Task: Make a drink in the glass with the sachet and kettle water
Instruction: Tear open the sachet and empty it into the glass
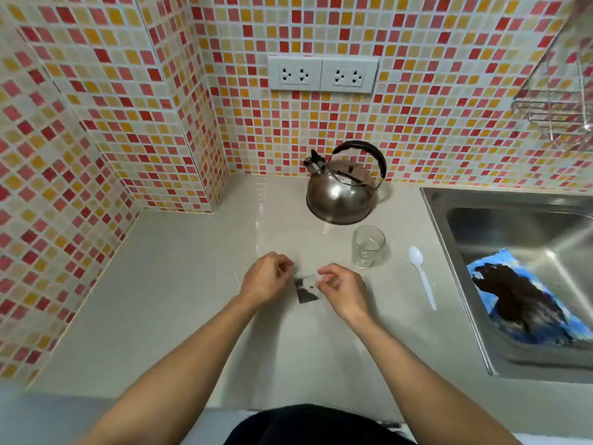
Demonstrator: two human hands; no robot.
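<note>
a: start big. what's around?

b: pale counter (179, 284) in a tiled corner, steel sink (500, 252) at the right with a blue and dark packet (526, 303) lying in it. the kettle (341, 191) stands at the back by the wall, the glass (369, 247) just in front of it, looking empty, and a white plastic spoon (423, 277) lies beside the glass toward the sink.

a: and the sachet?

b: small and dark, sachet (307, 289) sits between both hands, near the glass. right hand (341, 292) pinches its upper edge. left hand (268, 279) is curled with fingertips together; i can't tell whether it touches the packet.

a: so it's being torn open?

b: likely. it's blurred, so open or sealed i can't say.

a: risks?

b: a sharp tear over the counter could scatter powder short of the glass. later, a heavy kettle pour into that small glass may overflow or tip it.
</note>
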